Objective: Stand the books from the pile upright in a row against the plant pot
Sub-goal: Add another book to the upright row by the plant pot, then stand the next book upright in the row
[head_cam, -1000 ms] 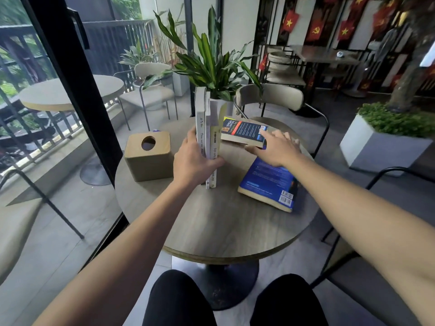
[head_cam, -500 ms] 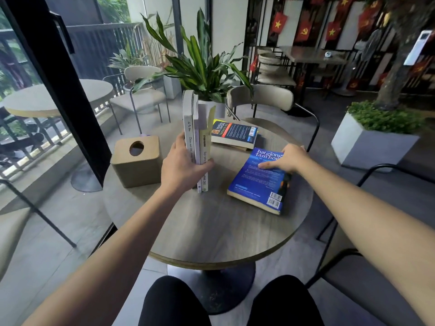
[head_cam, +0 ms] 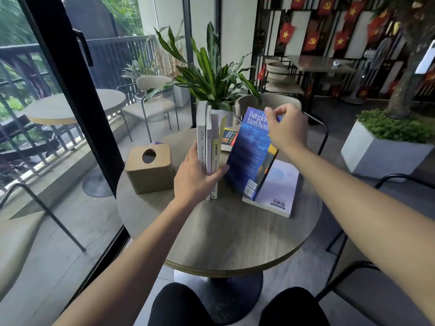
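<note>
Two pale books (head_cam: 208, 147) stand upright in a row reaching back to the white plant pot (head_cam: 222, 115). My left hand (head_cam: 196, 178) clasps their near end, thumb on the right side. My right hand (head_cam: 286, 128) pinches the top edge of a blue book (head_cam: 250, 152), which is lifted and tilted on its lower edge just right of the row. Under it a lavender book (head_cam: 276, 187) lies flat on the round wooden table (head_cam: 223, 236). A dark book with a yellow and orange cover (head_cam: 227, 140) lies flat near the pot, mostly hidden.
A wooden tissue box (head_cam: 150, 168) sits left of the row. Chairs (head_cam: 266, 102) stand behind the table and at the right (head_cam: 353, 274). A black door frame (head_cam: 77, 90) runs down the left. A white planter (head_cam: 381, 151) is on the floor at the right.
My right hand has taken the blue book by its top edge and raised it from flat to tilted upright, uncovering the lavender book. My left hand still holds the row.
</note>
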Motion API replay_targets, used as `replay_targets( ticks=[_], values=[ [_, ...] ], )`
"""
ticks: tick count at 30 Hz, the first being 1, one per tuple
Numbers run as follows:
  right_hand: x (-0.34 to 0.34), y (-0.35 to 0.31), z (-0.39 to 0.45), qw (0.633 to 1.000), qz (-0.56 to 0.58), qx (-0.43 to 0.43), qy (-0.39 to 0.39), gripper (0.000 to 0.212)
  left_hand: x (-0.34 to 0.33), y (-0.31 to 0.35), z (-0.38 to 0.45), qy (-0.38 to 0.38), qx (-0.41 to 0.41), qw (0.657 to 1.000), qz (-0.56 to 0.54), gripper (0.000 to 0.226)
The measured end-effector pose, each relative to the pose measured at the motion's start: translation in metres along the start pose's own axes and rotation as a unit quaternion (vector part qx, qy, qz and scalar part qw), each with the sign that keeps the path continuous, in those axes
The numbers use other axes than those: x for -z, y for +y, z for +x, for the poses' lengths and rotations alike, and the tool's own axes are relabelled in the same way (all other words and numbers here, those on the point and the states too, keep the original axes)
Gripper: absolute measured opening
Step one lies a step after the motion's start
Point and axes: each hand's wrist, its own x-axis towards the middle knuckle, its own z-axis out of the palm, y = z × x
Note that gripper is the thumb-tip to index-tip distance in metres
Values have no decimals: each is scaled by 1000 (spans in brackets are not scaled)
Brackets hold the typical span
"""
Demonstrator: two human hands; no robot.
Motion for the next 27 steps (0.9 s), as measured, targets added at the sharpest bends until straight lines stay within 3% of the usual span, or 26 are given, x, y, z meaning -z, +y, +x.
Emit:
replay_targets(
  ticks=[3, 7, 15, 22, 25, 27],
  values=[
    [-15, -27, -8, 998, -25, 35, -41, 31, 0, 1, -1, -4, -4, 1000, -11, 100],
    [-23, -55, -11, 979, -64, 32, -190, 34, 2, 0, -2, -18, -5, 1000, -19, 102],
    [-20, -84, -17, 920, 116, -78, -365, 29, 5, 1, -2, -45, -24, 998, -34, 125],
    [-26, -75, -20, 915, 173, -71, -357, 44, -1, -4, -1, -38, -10, 999, -14, 126],
    [-31, -68, -23, 916, 173, -51, -359, 74, -2, -6, -1, -32, -8, 999, -6, 123],
    [-33, -66, -27, 920, 158, -35, -358, 83, -3, -6, -2, -33, -1, 999, -10, 123]
  ],
)
